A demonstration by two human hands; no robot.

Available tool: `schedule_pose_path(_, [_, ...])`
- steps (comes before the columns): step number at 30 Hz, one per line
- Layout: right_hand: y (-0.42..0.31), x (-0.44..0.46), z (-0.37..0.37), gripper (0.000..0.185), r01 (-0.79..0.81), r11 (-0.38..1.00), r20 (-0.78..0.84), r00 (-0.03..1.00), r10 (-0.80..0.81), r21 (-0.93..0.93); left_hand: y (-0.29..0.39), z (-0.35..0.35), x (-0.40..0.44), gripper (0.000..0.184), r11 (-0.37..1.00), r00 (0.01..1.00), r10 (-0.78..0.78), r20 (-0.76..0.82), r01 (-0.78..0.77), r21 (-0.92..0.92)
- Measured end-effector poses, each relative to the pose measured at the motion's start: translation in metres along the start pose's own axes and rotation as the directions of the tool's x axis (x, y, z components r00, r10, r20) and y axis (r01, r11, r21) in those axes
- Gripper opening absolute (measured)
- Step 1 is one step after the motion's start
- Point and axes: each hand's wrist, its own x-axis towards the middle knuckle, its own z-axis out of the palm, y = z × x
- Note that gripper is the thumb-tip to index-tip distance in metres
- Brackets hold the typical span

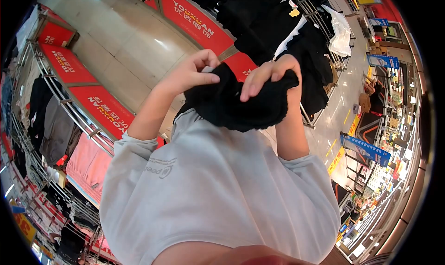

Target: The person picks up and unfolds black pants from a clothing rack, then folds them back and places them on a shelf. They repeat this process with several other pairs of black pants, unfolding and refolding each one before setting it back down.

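A bunched black garment [236, 108] is held up in front of my chest; its fabric looks soft and its lower edge is rough or ribbed. My left hand [191, 74] pinches its left upper edge between thumb and curled fingers. At the other end, my right hand [273, 77] grips the gathered cloth, with its fingers bent over the top. Folds hide what kind of garment it is.
Black clothes [259, 24] lie over a metal rack ahead, with a white plastic bag [340, 31] at its side. Red sign panels [194, 22] edge the tiled floor [120, 42]. On the left, a rail [69, 108] fronts grey trousers [60, 126] and pink clothes [88, 165].
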Motion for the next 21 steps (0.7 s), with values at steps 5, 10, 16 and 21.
schedule_pose_path(5, [-0.022,-0.003,-0.023,0.032,0.064,0.99,-0.281,0.955,-0.097,-0.122,0.022,0.001,-0.002,0.069,0.999,0.995,0.05,-0.09,-0.052,-0.015])
schedule_pose_path(10, [-0.038,0.0,-0.019,0.024,-0.032,0.837,-0.372,0.905,-0.208,-0.546,-0.01,0.006,-0.006,0.052,0.983,0.946,-0.169,-0.278,0.143,-0.113])
schedule_pose_path(16, [-0.039,-0.009,-0.051,0.032,-0.576,0.389,-0.694,0.624,-0.359,-0.719,0.018,0.007,-0.004,0.019,0.991,0.668,0.134,-0.732,-0.108,0.083])
schedule_pose_path(21, [0.007,-0.001,-0.088,0.033,-0.433,0.615,-0.728,0.571,-0.379,-0.659,0.018,0.034,0.026,0.019,0.863,0.496,0.462,-0.735,-0.06,0.502])
